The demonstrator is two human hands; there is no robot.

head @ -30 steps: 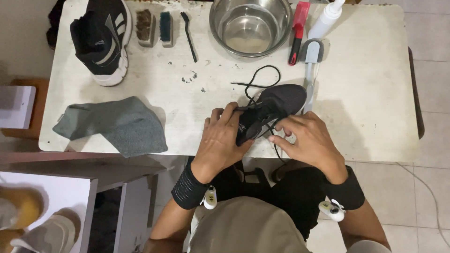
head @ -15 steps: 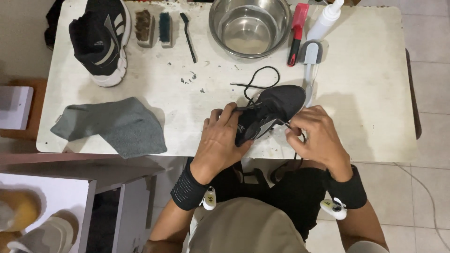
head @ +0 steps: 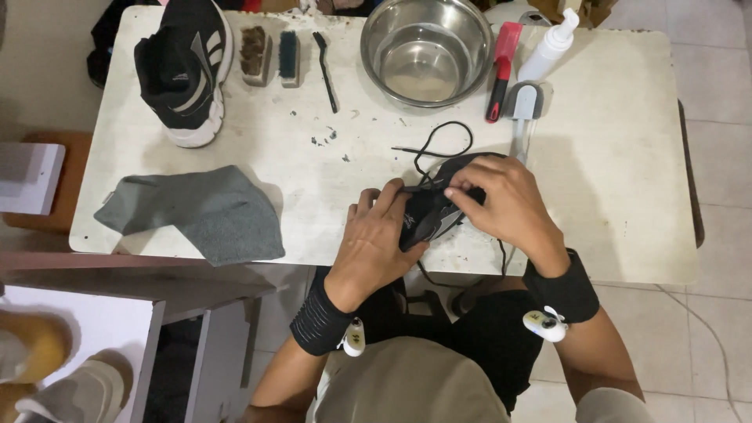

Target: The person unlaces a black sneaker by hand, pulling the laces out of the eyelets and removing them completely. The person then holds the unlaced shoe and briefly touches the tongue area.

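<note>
Two hands work a black shoe (head: pixel 429 215) at a white bench (head: pixel 611 180).
Left hand (head: pixel 376 243) grips it; right hand (head: pixel 505 204) pinches its lace (head: pixel 439 145); steel bowl (head: pixel 427 48), grey cloth (head: pixel 200 211) nearby.

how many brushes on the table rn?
4. A brown-bristle brush and a dark-bristle brush lie side by side right of the black-and-white shoe; a thin black brush left of the steel bowl; a red-handled brush right of it. None visibly hidden.

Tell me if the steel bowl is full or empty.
Empty: the steel bowl shows its bare shiny bottom; a thin film of water cannot be ruled out.
</note>
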